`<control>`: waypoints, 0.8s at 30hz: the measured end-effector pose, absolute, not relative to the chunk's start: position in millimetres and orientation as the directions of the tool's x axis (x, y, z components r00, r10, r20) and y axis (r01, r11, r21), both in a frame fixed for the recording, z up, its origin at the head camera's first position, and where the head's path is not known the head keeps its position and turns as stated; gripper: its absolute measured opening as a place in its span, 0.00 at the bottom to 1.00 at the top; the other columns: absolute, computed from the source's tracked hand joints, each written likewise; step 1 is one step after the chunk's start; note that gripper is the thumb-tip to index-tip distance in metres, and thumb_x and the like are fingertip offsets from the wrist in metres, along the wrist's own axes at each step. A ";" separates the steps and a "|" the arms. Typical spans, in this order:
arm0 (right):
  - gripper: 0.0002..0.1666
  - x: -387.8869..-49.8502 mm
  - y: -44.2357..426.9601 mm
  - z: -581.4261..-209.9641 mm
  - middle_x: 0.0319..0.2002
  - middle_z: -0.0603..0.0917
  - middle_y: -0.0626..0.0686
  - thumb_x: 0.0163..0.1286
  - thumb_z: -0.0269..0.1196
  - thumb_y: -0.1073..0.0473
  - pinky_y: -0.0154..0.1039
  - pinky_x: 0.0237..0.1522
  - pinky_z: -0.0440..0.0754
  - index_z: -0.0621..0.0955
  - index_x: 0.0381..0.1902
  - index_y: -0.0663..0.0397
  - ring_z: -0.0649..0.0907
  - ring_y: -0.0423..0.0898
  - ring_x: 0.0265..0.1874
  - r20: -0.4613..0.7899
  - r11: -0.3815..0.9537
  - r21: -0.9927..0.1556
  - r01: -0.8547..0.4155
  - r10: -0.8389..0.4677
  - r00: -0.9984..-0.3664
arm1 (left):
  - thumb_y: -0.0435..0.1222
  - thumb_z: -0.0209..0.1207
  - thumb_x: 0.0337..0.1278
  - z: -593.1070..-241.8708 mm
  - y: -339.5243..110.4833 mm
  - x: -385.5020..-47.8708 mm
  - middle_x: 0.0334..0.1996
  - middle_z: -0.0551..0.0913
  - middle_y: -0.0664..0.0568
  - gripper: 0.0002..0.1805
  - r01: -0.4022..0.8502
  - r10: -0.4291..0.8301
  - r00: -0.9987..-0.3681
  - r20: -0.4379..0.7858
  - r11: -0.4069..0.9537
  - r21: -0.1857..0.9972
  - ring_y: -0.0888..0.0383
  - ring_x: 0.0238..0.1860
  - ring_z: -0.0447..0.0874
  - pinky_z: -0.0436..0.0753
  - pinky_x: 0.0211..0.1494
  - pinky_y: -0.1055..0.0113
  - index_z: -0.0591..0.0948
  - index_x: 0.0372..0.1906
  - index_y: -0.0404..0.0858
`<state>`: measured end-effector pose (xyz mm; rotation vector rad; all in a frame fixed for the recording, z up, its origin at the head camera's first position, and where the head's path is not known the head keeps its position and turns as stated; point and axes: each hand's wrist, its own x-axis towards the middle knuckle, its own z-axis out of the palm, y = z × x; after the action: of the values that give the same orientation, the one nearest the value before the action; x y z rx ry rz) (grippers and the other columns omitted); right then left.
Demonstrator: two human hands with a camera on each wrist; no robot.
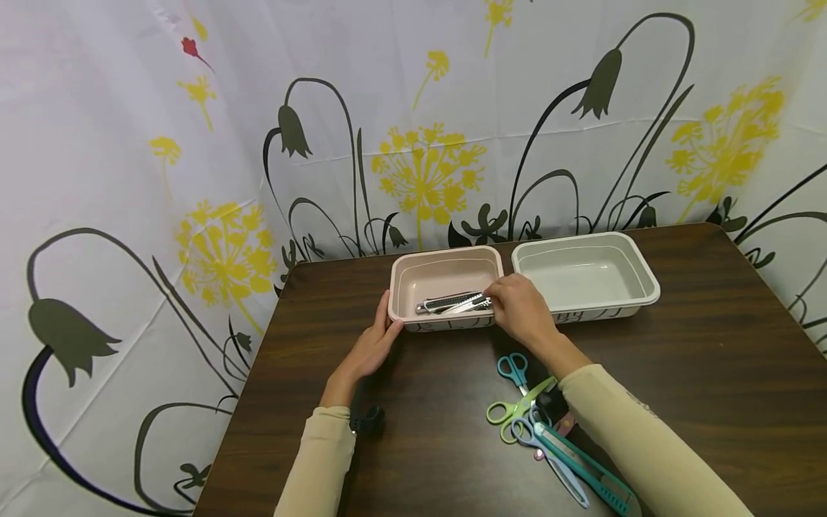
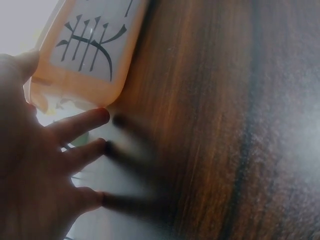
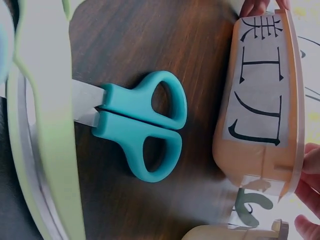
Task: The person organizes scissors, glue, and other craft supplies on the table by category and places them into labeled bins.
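In the head view, a pink bin [image 1: 446,260] holds several silver and black utility knives [image 1: 446,301]. The left hand [image 1: 367,348] rests at its left front corner, thumb on the rim [image 2: 42,95], other fingers extended and spread. At the right end, the right hand [image 1: 523,309] reaches over the rim and pinches the end of a utility knife [image 1: 470,304]; its fingertips are partly hidden. In the right wrist view, the right hand [image 3: 310,187] is beside the bin, whose labelled side [image 3: 257,90] faces the camera.
A white bin [image 1: 584,276] stands to the right. Nearer the person lie teal-handled scissors [image 1: 513,370], green scissors [image 1: 513,411], blue scissors [image 1: 555,463], a teal cutter [image 1: 584,467] and a black item [image 1: 551,403], partly under the right forearm. A patterned curtain [image 1: 388,108] hangs behind the table.
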<state>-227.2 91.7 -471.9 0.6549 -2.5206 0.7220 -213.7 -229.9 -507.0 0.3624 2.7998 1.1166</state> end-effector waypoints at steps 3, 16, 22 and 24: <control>0.07 -225.6 93.5 -475.1 0.35 0.87 0.52 0.61 0.64 0.69 0.47 0.49 0.76 0.88 0.34 0.59 0.81 0.53 0.40 0.518 0.749 -0.371 -0.549 -0.324 -0.792 | 0.56 0.44 0.74 -507.7 -229.6 -212.9 0.73 0.61 0.43 0.40 0.184 0.257 -0.966 -0.004 0.704 0.686 0.37 0.65 0.68 0.65 0.64 0.40 0.39 0.79 0.54; 0.10 -177.4 122.9 -477.1 0.43 0.85 0.48 0.62 0.69 0.64 0.50 0.51 0.75 0.88 0.42 0.53 0.82 0.49 0.43 0.495 0.711 -0.403 -0.577 -0.361 -0.790 | 0.56 0.44 0.74 -509.8 -229.1 -214.5 0.73 0.61 0.45 0.40 0.197 0.267 -0.964 0.005 0.697 0.689 0.40 0.68 0.65 0.64 0.66 0.41 0.36 0.79 0.59; 0.11 -140.6 146.2 -475.8 0.40 0.86 0.49 0.55 0.72 0.63 0.60 0.59 0.67 0.88 0.39 0.53 0.81 0.52 0.43 0.576 0.738 -0.312 -0.598 -0.354 -0.737 | 0.57 0.46 0.72 -509.1 -230.0 -213.5 0.71 0.65 0.42 0.42 0.182 0.254 -0.967 0.000 0.694 0.697 0.41 0.69 0.64 0.63 0.66 0.41 0.36 0.79 0.58; 0.11 -127.0 154.6 -476.4 0.39 0.86 0.48 0.54 0.73 0.64 0.58 0.55 0.70 0.88 0.37 0.52 0.82 0.50 0.41 0.596 0.728 -0.324 -0.604 -0.339 -0.728 | 0.57 0.46 0.72 -508.9 -229.8 -213.3 0.72 0.63 0.42 0.42 0.177 0.251 -0.968 -0.003 0.693 0.699 0.42 0.70 0.63 0.62 0.67 0.41 0.36 0.79 0.59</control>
<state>-127.0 154.6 -476.4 0.7158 -2.4218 0.6983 -213.3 -229.8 -508.9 0.3547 2.7988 1.1405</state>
